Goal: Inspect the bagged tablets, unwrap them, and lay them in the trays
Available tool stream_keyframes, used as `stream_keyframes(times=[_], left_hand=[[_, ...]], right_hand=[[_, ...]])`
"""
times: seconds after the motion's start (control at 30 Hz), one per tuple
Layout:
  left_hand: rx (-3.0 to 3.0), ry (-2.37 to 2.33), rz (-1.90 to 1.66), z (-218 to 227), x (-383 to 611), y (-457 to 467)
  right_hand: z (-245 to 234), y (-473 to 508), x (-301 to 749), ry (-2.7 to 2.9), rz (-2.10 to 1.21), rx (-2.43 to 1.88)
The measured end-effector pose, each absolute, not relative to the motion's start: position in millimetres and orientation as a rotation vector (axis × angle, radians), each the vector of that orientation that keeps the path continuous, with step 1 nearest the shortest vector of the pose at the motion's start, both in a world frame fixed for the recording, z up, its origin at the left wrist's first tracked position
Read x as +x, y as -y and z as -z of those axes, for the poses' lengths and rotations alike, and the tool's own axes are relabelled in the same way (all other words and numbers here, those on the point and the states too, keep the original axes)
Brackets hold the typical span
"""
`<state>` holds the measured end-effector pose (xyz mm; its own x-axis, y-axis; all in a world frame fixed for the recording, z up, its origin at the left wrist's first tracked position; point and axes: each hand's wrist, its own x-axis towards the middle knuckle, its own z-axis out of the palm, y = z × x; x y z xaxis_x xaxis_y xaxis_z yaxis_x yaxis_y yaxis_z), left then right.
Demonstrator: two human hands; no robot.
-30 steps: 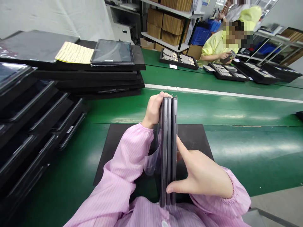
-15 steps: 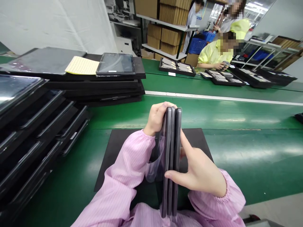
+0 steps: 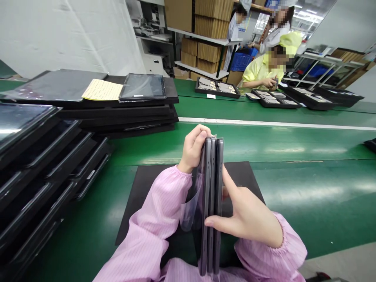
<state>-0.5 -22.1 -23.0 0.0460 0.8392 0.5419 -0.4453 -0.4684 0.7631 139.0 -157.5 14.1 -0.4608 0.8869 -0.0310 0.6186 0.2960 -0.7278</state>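
Left hand (image 3: 194,149): fingers gripping the far end, three upright tablets (image 3: 212,192)! | Right hand (image 3: 249,216): fingers clasping from the right, thumb across their edges | Tablets: right there, over the black mat (image 3: 148,192)

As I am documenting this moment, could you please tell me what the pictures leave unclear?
Head view throughout:
Inner faces of the held tablets: hidden by each other.
Left hand: fingers partly hidden by the tablets.
Black stack: cut off by left edge.
White label: print too small.
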Motion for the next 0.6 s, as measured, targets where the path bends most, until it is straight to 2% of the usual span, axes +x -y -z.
stream_keyframes(times=[0.6], left_hand=[[1.346, -0.445, -1.702, 16.7, -1.7, 31.7]], right_hand=[[-14.2, 151.5, 134.6, 2.107, -1.177, -1.367]])
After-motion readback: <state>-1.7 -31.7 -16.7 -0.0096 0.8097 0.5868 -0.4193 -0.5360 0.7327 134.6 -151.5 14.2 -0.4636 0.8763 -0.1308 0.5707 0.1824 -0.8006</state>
